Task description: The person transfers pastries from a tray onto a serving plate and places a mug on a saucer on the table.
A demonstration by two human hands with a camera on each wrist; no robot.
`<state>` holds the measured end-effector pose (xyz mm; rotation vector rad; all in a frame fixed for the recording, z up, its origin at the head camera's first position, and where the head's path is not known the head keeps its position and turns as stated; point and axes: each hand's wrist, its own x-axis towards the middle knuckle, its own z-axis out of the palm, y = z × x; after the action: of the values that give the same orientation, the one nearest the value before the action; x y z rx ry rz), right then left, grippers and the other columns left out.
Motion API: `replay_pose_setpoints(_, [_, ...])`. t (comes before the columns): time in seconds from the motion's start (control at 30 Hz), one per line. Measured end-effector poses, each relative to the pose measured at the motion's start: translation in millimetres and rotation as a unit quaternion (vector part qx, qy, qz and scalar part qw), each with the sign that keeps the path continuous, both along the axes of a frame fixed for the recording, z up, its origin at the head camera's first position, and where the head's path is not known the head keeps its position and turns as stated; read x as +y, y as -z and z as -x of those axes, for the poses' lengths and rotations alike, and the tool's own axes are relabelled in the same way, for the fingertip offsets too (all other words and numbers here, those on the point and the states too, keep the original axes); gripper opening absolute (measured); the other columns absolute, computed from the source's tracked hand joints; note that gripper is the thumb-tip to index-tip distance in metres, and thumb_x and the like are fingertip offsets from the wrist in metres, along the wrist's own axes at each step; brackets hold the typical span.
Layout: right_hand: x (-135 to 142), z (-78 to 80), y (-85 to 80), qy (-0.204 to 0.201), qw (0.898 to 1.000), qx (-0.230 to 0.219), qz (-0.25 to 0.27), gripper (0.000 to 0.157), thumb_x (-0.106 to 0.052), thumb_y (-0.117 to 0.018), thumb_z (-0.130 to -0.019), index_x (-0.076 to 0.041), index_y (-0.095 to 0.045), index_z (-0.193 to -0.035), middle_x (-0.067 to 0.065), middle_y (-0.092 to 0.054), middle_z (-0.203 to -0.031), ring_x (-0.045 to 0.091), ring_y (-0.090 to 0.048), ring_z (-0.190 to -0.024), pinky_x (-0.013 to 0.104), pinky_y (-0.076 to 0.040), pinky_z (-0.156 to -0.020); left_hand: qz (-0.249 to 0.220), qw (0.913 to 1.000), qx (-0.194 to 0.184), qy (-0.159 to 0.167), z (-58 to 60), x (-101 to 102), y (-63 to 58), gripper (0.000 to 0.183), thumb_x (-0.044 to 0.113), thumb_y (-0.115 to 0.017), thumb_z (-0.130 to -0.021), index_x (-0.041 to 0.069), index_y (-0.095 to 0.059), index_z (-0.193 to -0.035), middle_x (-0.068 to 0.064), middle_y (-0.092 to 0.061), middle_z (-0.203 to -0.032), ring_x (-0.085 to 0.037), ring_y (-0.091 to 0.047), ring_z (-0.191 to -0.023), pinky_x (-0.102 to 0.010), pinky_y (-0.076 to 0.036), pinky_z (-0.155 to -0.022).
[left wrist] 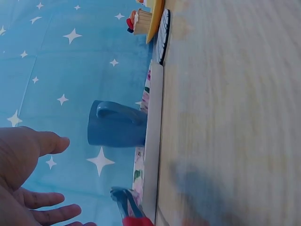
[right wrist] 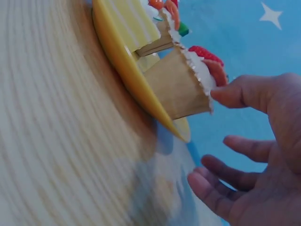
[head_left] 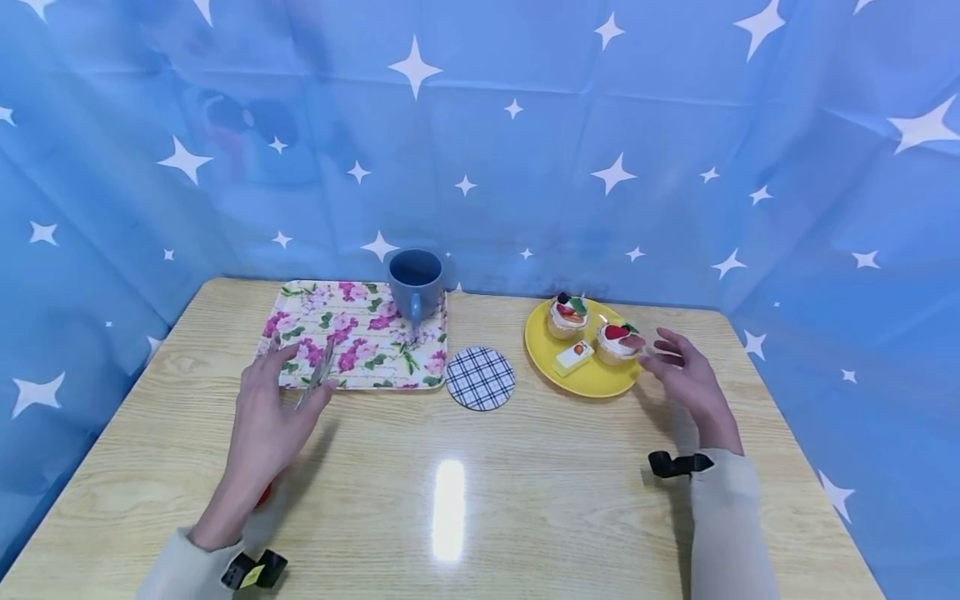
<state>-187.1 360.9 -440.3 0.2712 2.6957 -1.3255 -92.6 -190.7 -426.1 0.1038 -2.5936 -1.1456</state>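
My left hand (head_left: 270, 417) hovers with fingers spread over metal tongs (head_left: 321, 375) with red on the handle, which it partly hides. In the left wrist view the tongs (left wrist: 126, 201) stand beside the tray's edge, apart from the fingers. My right hand (head_left: 686, 375) is at the right rim of a yellow plate (head_left: 538, 350), thumb and fingers apart. Its thumb overlaps the frosted top of the nearer cupcake (right wrist: 181, 87) in the right wrist view. Another fruit-topped cupcake (head_left: 566, 321) and a small cake slice (head_left: 573, 358) sit on the same plate.
A floral tray (head_left: 360, 367) lies at the back left, with a blue mug (head_left: 415, 292) upright on its far right part. Between tray and plate is a round checked coaster (head_left: 481, 379). A blue star-patterned curtain (head_left: 487, 150) hangs behind the wooden table (head_left: 570, 500).
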Motion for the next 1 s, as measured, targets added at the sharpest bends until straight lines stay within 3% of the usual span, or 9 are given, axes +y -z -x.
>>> replay_pose_setpoints(0.1, [-3, 1.4, -3.6, -0.001, 1.000, 0.005, -0.010, 0.091, -0.053, -0.063, -0.098, -0.017, -0.015, -0.166, 0.025, -0.026, -0.166, 0.050, -0.031, -0.148, 0.065, -0.036, -0.113, -0.001, 0.9999, 0.000, 0.011, 5.1, 3, -1.8, 0.068, 0.030, -0.073, -0.095, -0.001, -0.046, -0.149, -0.030, -0.042, -0.154, -0.047, -0.047, -0.127, -0.059, -0.045, -0.089])
replay_pose_setpoints(0.17, [-5, 2.3, -6.0, -0.004, 1.000, 0.009, -0.016, 0.094, -0.054, -0.065, -0.096, -0.019, -0.013, -0.166, 0.025, -0.023, -0.167, 0.052, -0.031, -0.148, 0.066, -0.036, -0.113, -0.006, 0.9998, -0.008, 0.017, 8.7, 5, -3.0, 0.069, 0.032, -0.073, -0.096, 0.000, -0.045, -0.150, -0.029, -0.043, -0.152, -0.046, -0.049, -0.123, -0.061, -0.044, -0.091])
replay_pose_setpoints(0.4, [-17, 5.0, -12.6, -0.014, 0.997, 0.041, -0.059, 0.100, -0.060, -0.069, -0.091, -0.021, -0.015, -0.166, 0.022, -0.010, -0.171, 0.054, -0.024, -0.150, 0.068, -0.030, -0.116, -0.007, 0.9995, -0.018, 0.024, 24.6, 15, -3.8, 0.070, 0.032, -0.073, -0.095, 0.000, -0.045, -0.150, -0.028, -0.046, -0.150, -0.048, -0.044, -0.137, -0.068, -0.032, -0.111])
replay_pose_setpoints(0.5, [-23, 5.0, -14.3, -0.019, 0.995, 0.058, -0.082, 0.100, -0.059, -0.070, -0.091, -0.019, -0.017, -0.166, 0.019, -0.009, -0.172, 0.054, -0.021, -0.151, 0.070, -0.028, -0.116, -0.018, 0.9989, -0.027, 0.035, 30.5, 19, -3.4, 0.070, 0.037, -0.072, -0.096, 0.002, -0.045, -0.151, -0.025, -0.048, -0.151, -0.047, -0.047, -0.136, -0.067, -0.033, -0.112])
replay_pose_setpoints(0.63, [-30, 3.7, -17.7, -0.031, 0.991, 0.088, -0.098, 0.097, -0.051, -0.073, -0.091, -0.016, -0.021, -0.165, 0.014, -0.008, -0.173, 0.052, -0.015, -0.154, 0.074, -0.025, -0.114, -0.043, 0.9965, -0.046, 0.055, 37.6, 23, -3.1, 0.073, 0.042, -0.069, -0.097, 0.006, -0.041, -0.154, -0.021, -0.047, -0.153, -0.044, -0.049, -0.134, -0.064, -0.044, -0.104])
replay_pose_setpoints(0.8, [-39, 2.3, -23.0, -0.053, 0.985, 0.124, -0.106, 0.095, -0.045, -0.076, -0.091, -0.013, -0.024, -0.163, 0.012, -0.009, -0.174, 0.047, -0.009, -0.157, 0.077, -0.022, -0.113, -0.062, 0.9943, -0.044, 0.075, 47.4, 30, -1.0, 0.070, 0.038, -0.070, -0.097, 0.006, -0.042, -0.154, -0.021, -0.049, -0.152, -0.043, -0.049, -0.137, -0.061, -0.046, -0.104])
replay_pose_setpoints(0.9, [-47, 0.5, -26.7, -0.061, 0.984, 0.126, -0.108, 0.096, -0.049, -0.076, -0.090, -0.016, -0.024, -0.164, 0.012, -0.010, -0.173, 0.047, -0.010, -0.157, 0.077, -0.021, -0.114, -0.072, 0.9930, -0.044, 0.084, 52.8, 35, 1.6, 0.068, 0.037, -0.070, -0.098, 0.005, -0.044, -0.152, -0.021, -0.051, -0.150, -0.042, -0.059, -0.119, -0.055, -0.052, -0.093])
replay_pose_setpoints(1.0, [-55, -0.8, -28.3, -0.069, 0.984, 0.129, -0.104, 0.097, -0.050, -0.076, -0.089, -0.017, -0.024, -0.164, 0.014, -0.014, -0.173, 0.047, -0.014, -0.156, 0.074, -0.023, -0.115, -0.083, 0.9911, -0.049, 0.092, 58.3, 39, 4.3, 0.067, 0.038, -0.070, -0.098, 0.007, -0.045, -0.151, -0.019, -0.052, -0.148, -0.040, -0.062, -0.111, -0.052, -0.054, -0.090])
